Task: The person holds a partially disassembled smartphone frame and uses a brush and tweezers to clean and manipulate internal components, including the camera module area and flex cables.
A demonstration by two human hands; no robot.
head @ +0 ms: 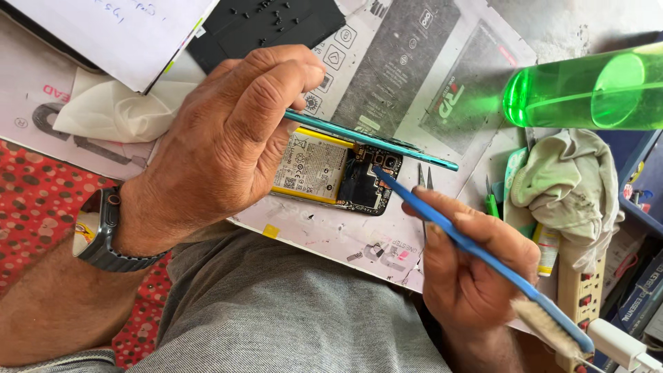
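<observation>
Prying at an opened smartphone [338, 176] mid-frame: left hand [228, 138] fingers grip its teal back cover [373, 140]; right hand [476, 269] fingers pinch blue brush handle [442, 224], tip at the circuit board. Next move likely needs gentle leverage.

- Phone [338, 176]: black inside, with a yellow-edged cream battery [312, 166].
- Back cover [373, 140]: teal edge.
- Brush [476, 252]: blue handle, off-white bristles.
- Bottle [587, 90]: bright see-through green.
- Cloth [34, 207]: red with dark and pale dots.
- Mat [407, 69]: white and grey, with printed icons.
- Tray [262, 27]: black, dotted with small dark screws.
- Rag [570, 186]: dirty pale green-grey.
- Watch [97, 235]: dark grey band.
- Trousers [290, 311]: grey.
- Tissue [117, 110]: white.
- Power strip [580, 297]: cream, red switches.
</observation>
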